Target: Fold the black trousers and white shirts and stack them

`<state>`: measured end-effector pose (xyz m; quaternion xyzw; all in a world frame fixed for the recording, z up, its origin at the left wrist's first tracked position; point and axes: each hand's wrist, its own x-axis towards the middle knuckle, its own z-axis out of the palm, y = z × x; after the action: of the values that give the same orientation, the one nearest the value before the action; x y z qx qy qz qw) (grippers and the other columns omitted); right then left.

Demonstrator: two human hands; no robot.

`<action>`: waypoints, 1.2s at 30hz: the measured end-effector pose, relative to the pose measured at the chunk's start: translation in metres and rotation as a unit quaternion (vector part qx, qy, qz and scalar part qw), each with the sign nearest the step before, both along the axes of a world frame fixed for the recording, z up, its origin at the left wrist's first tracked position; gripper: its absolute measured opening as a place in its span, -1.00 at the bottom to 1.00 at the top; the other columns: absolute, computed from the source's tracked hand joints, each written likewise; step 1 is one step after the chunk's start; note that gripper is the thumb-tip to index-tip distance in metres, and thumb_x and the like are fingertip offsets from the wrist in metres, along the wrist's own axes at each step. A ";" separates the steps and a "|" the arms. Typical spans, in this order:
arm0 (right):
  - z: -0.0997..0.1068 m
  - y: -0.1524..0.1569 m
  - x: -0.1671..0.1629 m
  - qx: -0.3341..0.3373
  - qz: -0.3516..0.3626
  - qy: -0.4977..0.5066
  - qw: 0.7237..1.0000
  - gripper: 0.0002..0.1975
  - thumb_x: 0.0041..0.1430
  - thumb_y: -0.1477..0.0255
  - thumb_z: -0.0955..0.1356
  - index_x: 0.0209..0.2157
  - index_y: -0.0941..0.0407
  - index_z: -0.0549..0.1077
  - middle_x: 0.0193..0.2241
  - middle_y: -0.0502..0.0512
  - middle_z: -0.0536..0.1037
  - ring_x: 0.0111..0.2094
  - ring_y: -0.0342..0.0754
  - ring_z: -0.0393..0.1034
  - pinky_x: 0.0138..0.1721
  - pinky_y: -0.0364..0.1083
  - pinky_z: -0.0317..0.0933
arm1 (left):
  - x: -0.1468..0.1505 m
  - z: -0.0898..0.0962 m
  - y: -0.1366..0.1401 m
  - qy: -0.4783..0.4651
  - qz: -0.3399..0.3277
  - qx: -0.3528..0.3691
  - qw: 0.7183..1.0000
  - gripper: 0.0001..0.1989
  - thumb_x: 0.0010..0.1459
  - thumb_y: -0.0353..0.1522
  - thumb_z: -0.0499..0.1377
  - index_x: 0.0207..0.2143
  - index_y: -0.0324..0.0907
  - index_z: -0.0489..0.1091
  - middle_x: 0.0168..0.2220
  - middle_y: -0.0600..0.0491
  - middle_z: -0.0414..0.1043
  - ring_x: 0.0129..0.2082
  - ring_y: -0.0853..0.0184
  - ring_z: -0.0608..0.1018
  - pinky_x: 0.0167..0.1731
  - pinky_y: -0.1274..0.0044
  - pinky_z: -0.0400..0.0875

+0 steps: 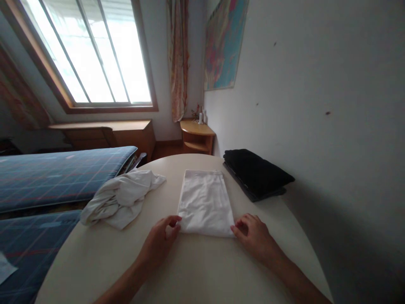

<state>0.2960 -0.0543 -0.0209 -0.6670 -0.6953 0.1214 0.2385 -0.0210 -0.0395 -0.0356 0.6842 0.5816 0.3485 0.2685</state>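
Note:
A white cloth garment (pixel 205 202), folded into a neat rectangle, lies flat on the round cream table (pixel 202 266). At its near left corner, my left hand (pixel 163 234) pinches the edge between thumb and fingers. My right hand (pixel 251 232) does the same at the near right corner, with its fingers curled. To the left sits a crumpled whitish cloth (pixel 123 198) in a loose heap. A stack of folded black clothes (pixel 256 173) rests at the table's right edge, near the wall.
Beyond the table's left side is a bed with blue plaid mattresses (pixel 63 175). The white wall (pixel 316 84) runs close along the right. A small wooden corner shelf (pixel 198 128) and a wooden desk (pixel 133 133) stand at the back, below the window (pixel 101 55).

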 end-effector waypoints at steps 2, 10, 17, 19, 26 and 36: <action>0.000 0.000 0.000 -0.001 0.010 0.029 1.000 -0.80 0.11 0.24 0.34 -0.50 0.04 0.44 -0.40 0.14 0.53 -0.26 0.10 0.41 -0.20 0.03 0.25 | 0.001 0.000 0.001 -0.004 0.006 -0.003 1.000 -0.69 0.14 -0.15 0.09 -0.21 -0.07 0.53 -0.38 0.10 0.52 -0.62 0.42 0.33 -0.49 0.57 0.31; 0.005 0.003 -0.005 -0.020 -0.009 0.250 0.968 -0.66 0.18 0.04 0.21 -0.34 0.04 0.32 -0.43 0.06 0.53 -0.38 0.01 0.44 -0.36 -0.08 0.26 | 0.007 0.007 0.002 -0.110 0.011 0.001 0.994 -0.68 0.13 -0.09 0.12 -0.26 -0.10 0.49 -0.32 0.02 0.58 -0.32 0.26 0.58 -0.33 0.53 0.42; -0.007 0.003 -0.004 -0.075 -0.002 0.203 0.976 -0.70 0.13 0.16 0.25 -0.17 0.04 0.32 -0.58 -0.07 0.43 -0.53 -0.03 0.36 -0.46 -0.09 0.18 | 0.004 0.000 0.004 -0.034 0.009 -0.025 0.999 -0.74 0.10 -0.15 0.12 -0.32 -0.13 0.45 -0.56 0.16 0.37 -0.55 0.37 0.41 -0.51 0.57 0.25; -0.003 0.002 -0.003 -0.069 0.007 0.141 0.988 -0.75 0.12 0.26 0.27 -0.18 0.04 0.38 -0.58 -0.06 0.44 -0.50 -0.02 0.38 -0.40 -0.07 0.20 | 0.002 0.000 0.002 0.046 -0.001 -0.034 0.998 -0.81 0.08 -0.26 0.12 -0.30 -0.11 0.48 -0.57 0.17 0.34 -0.56 0.38 0.39 -0.49 0.57 0.23; 0.017 -0.010 -0.011 0.051 0.081 -0.039 0.995 -0.70 0.11 0.45 0.32 -0.09 0.04 0.51 -0.18 0.17 0.56 -0.09 0.11 0.42 -0.02 0.08 0.25 | 0.009 0.018 -0.010 0.218 -0.054 0.146 0.963 -0.82 0.23 -0.32 0.11 -0.30 -0.10 0.52 -0.25 -0.05 0.53 -0.21 0.20 0.53 -0.13 0.38 0.41; 0.006 -0.015 -0.035 0.014 0.278 -0.132 0.951 -0.49 0.35 0.26 0.27 0.30 -0.11 0.22 0.33 0.07 0.21 0.33 0.17 0.06 0.30 0.30 -0.06 | 0.013 0.003 -0.006 0.311 -0.215 0.224 0.898 -0.61 0.30 -0.40 0.11 0.15 0.03 0.36 0.23 0.06 0.36 0.22 0.13 0.40 0.12 0.20 0.40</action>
<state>0.2612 -0.0694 -0.0152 -0.4542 -0.8801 0.0837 0.1105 -0.0080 -0.0452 -0.0324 0.9081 0.3809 0.1730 -0.0176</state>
